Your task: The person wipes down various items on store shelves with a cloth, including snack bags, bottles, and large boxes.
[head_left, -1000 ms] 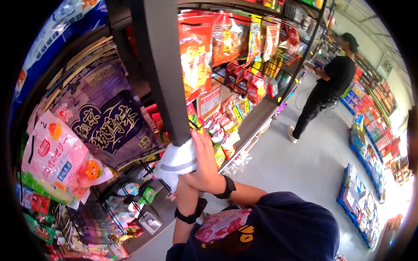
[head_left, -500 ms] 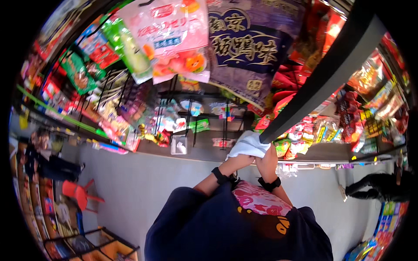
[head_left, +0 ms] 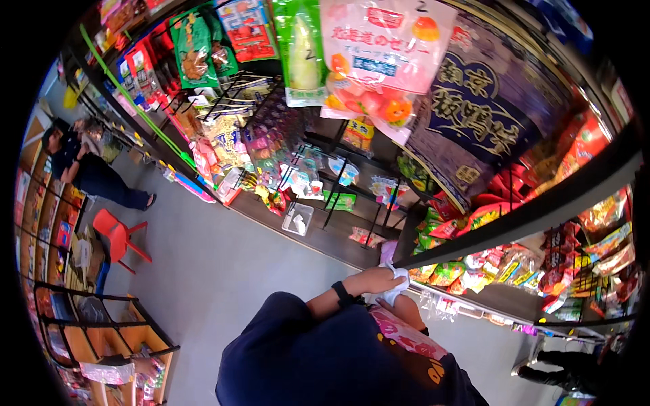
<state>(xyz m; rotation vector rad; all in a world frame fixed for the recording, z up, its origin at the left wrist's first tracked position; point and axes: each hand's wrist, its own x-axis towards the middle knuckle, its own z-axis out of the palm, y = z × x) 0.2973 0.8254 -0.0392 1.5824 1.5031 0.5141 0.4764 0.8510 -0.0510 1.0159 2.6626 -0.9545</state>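
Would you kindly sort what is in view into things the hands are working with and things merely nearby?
In use:
white cloth
black post
left hand
right hand

Nearby:
snack bags
red chair
seated person

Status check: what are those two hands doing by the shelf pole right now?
Left hand gripping white cloth at the dark shelf post. Right hand mostly hidden beneath the cloth, grip unclear. Snack packets crowd close beside the post.
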